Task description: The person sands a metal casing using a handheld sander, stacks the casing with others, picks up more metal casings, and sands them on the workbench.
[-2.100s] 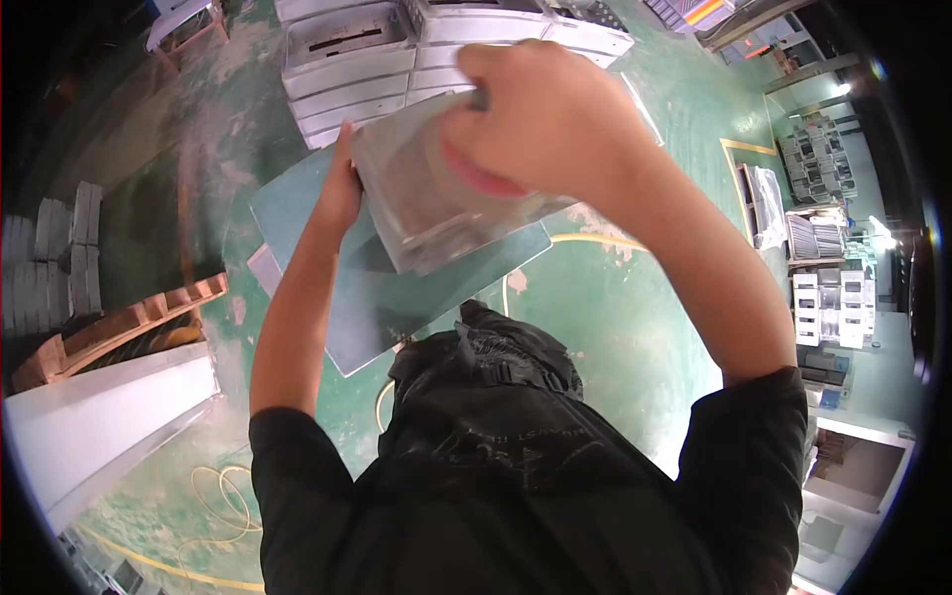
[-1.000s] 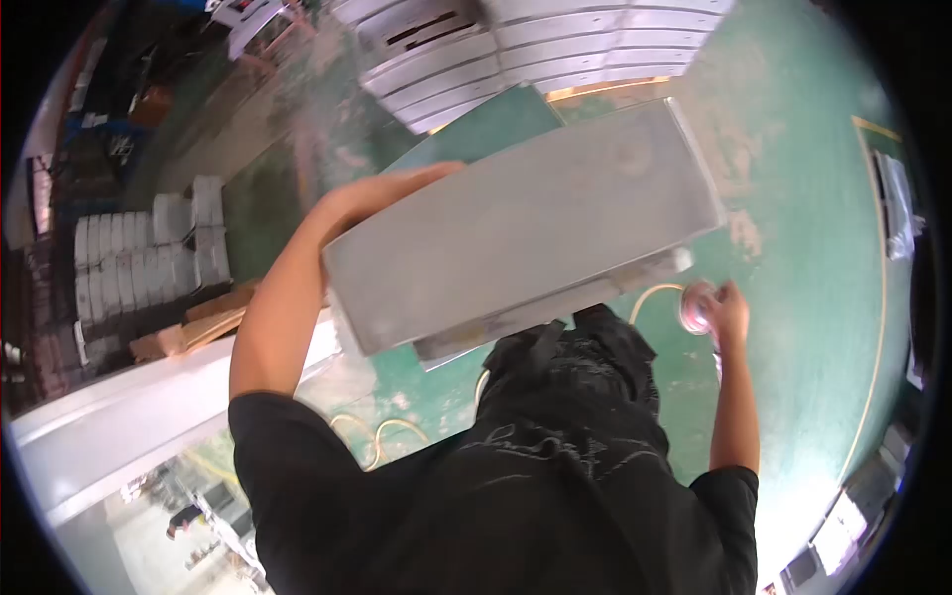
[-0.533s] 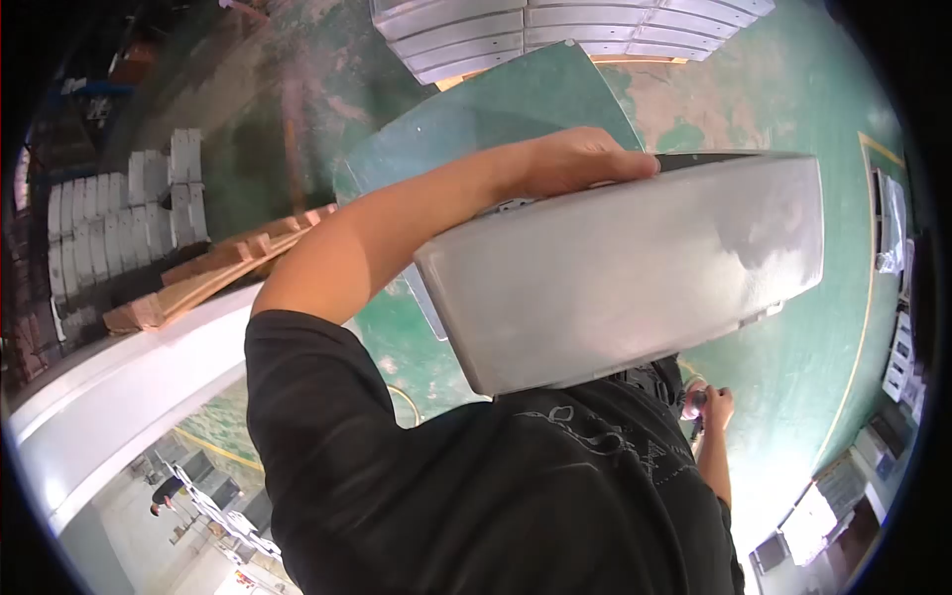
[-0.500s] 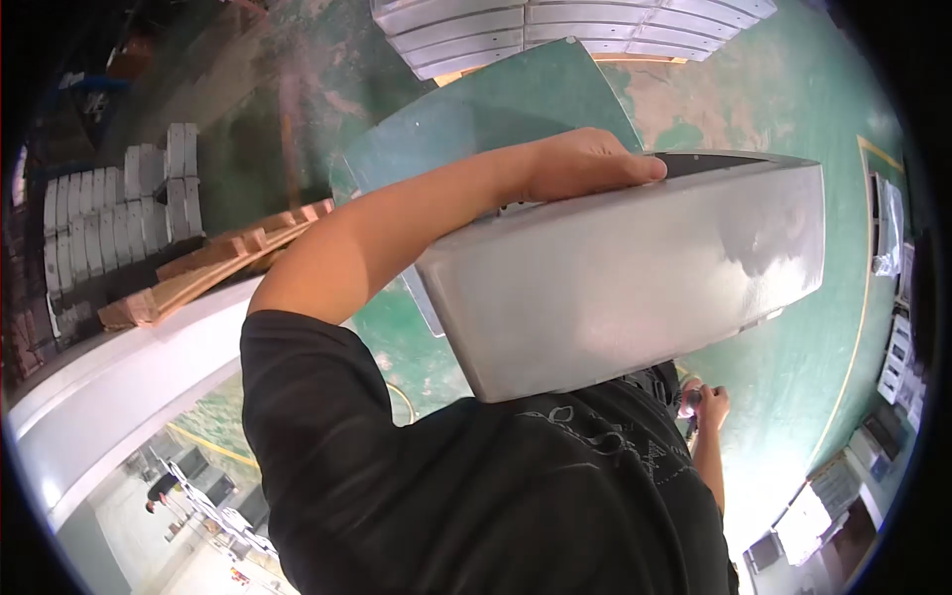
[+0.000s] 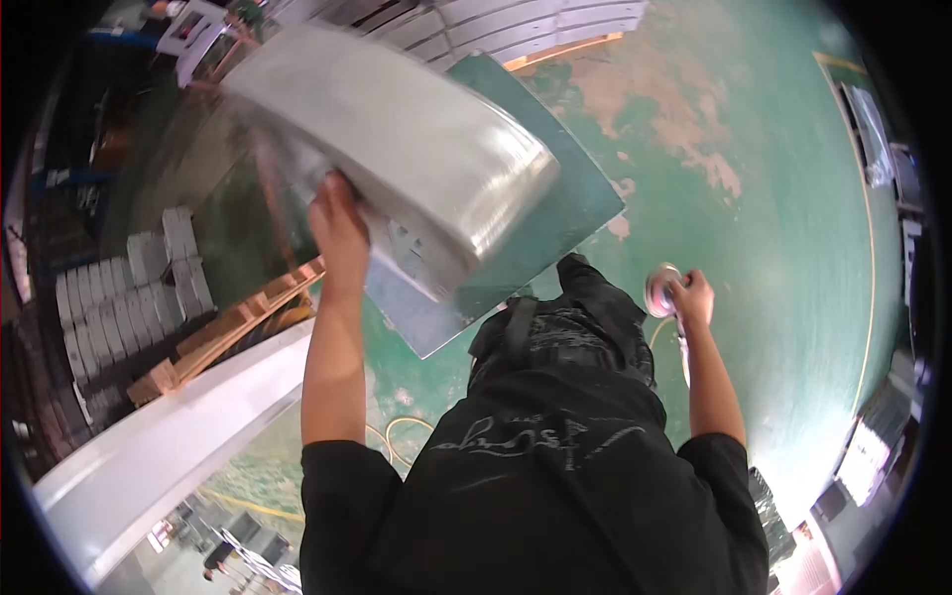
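Observation:
My left hand (image 5: 342,223) is closed on the edge of a brushed metal housing (image 5: 397,119), which is tilted and blurred by motion. The housing is over the green-topped worktable (image 5: 585,193), its smooth rounded side facing up. I cannot tell if it touches the tabletop. Out to the right, apart from the table, my right hand (image 5: 694,296) is wrapped round a handheld sander with a round disc (image 5: 660,288). A thin yellow hose (image 5: 658,332) runs below the sander. The face of its disc is blurred.
Stacked metal panels (image 5: 545,28) rest on a wooden pallet beyond the table. More grey parts (image 5: 129,297) stand in rows at left, near another wooden pallet (image 5: 228,332). A white beam (image 5: 188,426) crosses the lower left. Further hose (image 5: 402,426) loops on the green floor.
The housing has swung away from my chest and leftward over the table, turning as it went. My right hand, with the sander, has come forward and up from beside my body.

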Tool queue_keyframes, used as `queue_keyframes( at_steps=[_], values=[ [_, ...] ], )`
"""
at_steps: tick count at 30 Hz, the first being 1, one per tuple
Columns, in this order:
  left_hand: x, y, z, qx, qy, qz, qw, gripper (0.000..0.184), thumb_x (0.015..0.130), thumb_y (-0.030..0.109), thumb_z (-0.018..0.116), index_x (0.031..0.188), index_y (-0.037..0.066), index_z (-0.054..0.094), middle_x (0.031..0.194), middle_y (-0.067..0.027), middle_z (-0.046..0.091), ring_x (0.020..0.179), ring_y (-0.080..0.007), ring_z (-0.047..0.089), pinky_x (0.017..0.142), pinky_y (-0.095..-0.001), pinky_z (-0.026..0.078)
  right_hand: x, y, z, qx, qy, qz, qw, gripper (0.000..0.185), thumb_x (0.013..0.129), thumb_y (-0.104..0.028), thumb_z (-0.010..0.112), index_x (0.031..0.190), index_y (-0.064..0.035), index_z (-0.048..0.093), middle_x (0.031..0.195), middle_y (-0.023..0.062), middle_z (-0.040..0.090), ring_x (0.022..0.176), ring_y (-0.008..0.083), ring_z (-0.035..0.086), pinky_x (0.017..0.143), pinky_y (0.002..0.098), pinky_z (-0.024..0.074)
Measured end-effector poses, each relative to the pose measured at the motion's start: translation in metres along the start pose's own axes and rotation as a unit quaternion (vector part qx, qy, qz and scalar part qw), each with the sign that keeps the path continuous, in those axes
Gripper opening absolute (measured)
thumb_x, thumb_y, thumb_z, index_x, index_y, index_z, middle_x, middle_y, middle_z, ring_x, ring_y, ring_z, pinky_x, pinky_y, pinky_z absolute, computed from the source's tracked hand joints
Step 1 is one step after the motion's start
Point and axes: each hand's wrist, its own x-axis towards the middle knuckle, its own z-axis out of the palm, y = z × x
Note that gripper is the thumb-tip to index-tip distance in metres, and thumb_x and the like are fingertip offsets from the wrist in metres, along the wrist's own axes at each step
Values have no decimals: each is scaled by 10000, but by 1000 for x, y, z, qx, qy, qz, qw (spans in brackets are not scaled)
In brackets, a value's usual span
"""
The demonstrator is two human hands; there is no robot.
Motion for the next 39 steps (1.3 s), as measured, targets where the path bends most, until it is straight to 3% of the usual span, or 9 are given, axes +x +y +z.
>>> queue_keyframes(
  at_steps=[1,3,9,13,19,22,26,35,39],
  values=[
    [5,-3,3,-60,18,-10,998,518,1061,401,495,782,-33,543,675,-42,514,669,-129,442,593,-335,383,10,0,9,-4,-2,-20,1000,417,714,-373,728,925,-21,656,870,238,685,851,424,671,791,481,531],
    [21,-13,6,70,68,-21,995,518,987,418,654,750,-33,562,691,-39,575,666,-123,469,598,-331,413,25,-16,9,-4,-29,-17,999,427,716,-375,731,942,-19,662,897,236,693,866,418,671,797,474,536],
    [49,-28,17,150,187,-110,965,582,893,466,765,709,-59,595,713,-95,655,659,-134,531,631,-333,467,70,-26,1,45,-30,-42,998,418,710,-346,734,949,-10,665,872,221,695,830,402,679,776,452,542],
    [59,-24,22,169,150,-152,962,547,879,462,783,842,-68,653,835,-112,691,773,-142,582,736,-320,483,90,-31,-7,56,-44,-25,997,412,709,-335,732,947,-5,664,853,211,691,799,374,679,760,437,540],
    [93,-28,62,106,-56,-185,975,563,825,476,827,984,-44,683,924,-77,707,832,-143,615,761,-302,495,105,-63,-32,110,-29,-67,991,384,716,-308,736,929,1,657,754,161,659,669,269,639,687,388,532],
    [100,-28,108,34,-187,-216,958,603,789,513,838,988,-38,696,917,-77,721,812,-160,641,731,-318,517,101,-96,-63,183,-33,-60,981,320,726,-246,725,901,10,644,646,83,588,553,130,553,547,311,469],
    [93,-25,175,136,-292,-150,935,748,690,682,801,960,-9,712,896,-152,741,846,-263,722,756,-387,545,88,-139,-108,230,-25,-116,966,302,717,-227,726,880,10,633,656,86,572,590,152,551,584,310,470],
    [24,-18,260,294,-465,-172,817,732,627,691,808,935,32,731,1033,-165,738,1005,-347,701,873,-453,544,53,-183,-113,68,-4,-269,961,374,716,-224,723,1037,-64,617,923,150,619,798,356,657,701,441,538],
    [14,-22,252,299,-460,-105,830,590,808,571,730,1088,52,695,1063,-153,714,1022,-354,682,859,-475,534,37,-195,-85,29,-27,-331,943,610,720,-257,756,1265,-96,533,1019,187,607,826,368,669,639,446,558]
  ],
)
